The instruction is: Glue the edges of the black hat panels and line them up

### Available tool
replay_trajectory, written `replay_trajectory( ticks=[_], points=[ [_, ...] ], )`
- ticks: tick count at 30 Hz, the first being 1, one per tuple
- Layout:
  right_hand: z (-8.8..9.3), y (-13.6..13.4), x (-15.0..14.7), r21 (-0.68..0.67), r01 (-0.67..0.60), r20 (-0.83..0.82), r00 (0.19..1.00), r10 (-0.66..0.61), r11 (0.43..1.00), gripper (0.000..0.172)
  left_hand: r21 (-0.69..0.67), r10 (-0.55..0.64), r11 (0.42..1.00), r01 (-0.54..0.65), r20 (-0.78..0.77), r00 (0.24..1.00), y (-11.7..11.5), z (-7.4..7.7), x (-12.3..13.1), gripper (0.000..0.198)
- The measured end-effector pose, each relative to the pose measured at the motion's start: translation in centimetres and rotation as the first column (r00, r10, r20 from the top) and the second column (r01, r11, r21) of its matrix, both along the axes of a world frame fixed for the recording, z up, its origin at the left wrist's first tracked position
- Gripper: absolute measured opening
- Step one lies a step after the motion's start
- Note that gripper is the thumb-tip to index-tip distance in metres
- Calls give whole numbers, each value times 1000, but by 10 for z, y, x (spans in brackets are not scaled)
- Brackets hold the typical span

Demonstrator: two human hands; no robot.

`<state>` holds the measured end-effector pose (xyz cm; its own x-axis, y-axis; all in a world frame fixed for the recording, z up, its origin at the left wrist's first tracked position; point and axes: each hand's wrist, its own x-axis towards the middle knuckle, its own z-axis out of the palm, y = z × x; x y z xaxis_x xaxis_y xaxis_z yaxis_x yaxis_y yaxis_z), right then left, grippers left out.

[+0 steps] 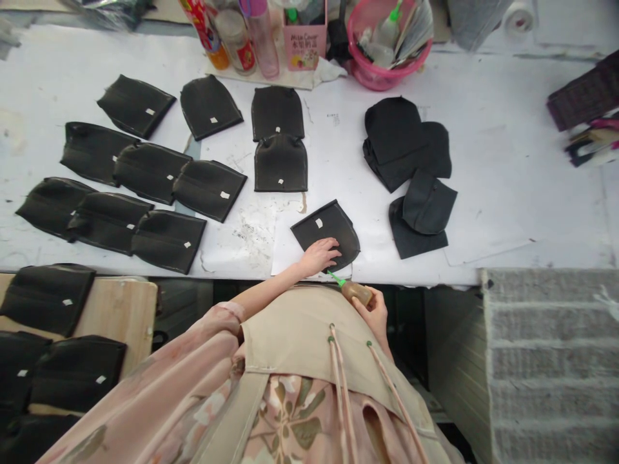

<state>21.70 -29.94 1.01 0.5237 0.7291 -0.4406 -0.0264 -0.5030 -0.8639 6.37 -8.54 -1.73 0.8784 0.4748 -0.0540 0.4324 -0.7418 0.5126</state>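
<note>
My left hand (319, 254) lies flat with fingers spread on a black leather piece (333, 229) that bears a small white tag, near the table's front edge. My right hand (374, 312) is wrapped round a small brown glue bottle (356, 293). Its green nozzle (336, 278) points at the lower edge of that piece. To the right lie stacks of plain black pieces (406, 145), and another such stack (420, 216) sits nearer the front.
Several tagged black pieces (149, 171) lie in rows across the left of the white table (507, 193), more on a wooden board (130, 303) lower left. A pink basket (382, 71), bottles (236, 38) and a pink box stand at the back. A grey woven surface (546, 361) is lower right.
</note>
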Motion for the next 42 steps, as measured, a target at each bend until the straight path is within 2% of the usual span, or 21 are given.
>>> replay_trajectory(
  ticks=[6,15,21,27,31,33,39,42],
  points=[
    [2,0,2,14,115,-114,987,-113,993,54,-29,-78,997,78,-1,997,11,3,-3,27],
    [-5,6,-3,-4,19,-12,1000,-19,1000,58,16,-64,998,64,24,998,8,1,-2,24],
    [-11,2,2,-24,-115,151,982,117,993,56,46,-35,998,33,42,999,5,-2,-4,23],
    [-1,2,4,-9,0,-118,993,-1,1000,54,52,-39,998,38,28,999,5,-2,-3,24],
    [3,-1,11,-24,108,-191,975,-111,994,56,56,-31,998,30,8,999,6,-2,-1,25],
    [3,0,13,-22,142,-176,974,-143,990,58,61,-29,998,29,6,1000,7,-2,0,25],
    [-4,6,7,-3,47,-97,994,-47,999,60,58,-32,998,32,0,1000,7,0,0,25],
    [-7,6,6,2,-36,37,999,36,999,59,56,-26,998,26,-4,1000,7,1,1,25]
  ],
)
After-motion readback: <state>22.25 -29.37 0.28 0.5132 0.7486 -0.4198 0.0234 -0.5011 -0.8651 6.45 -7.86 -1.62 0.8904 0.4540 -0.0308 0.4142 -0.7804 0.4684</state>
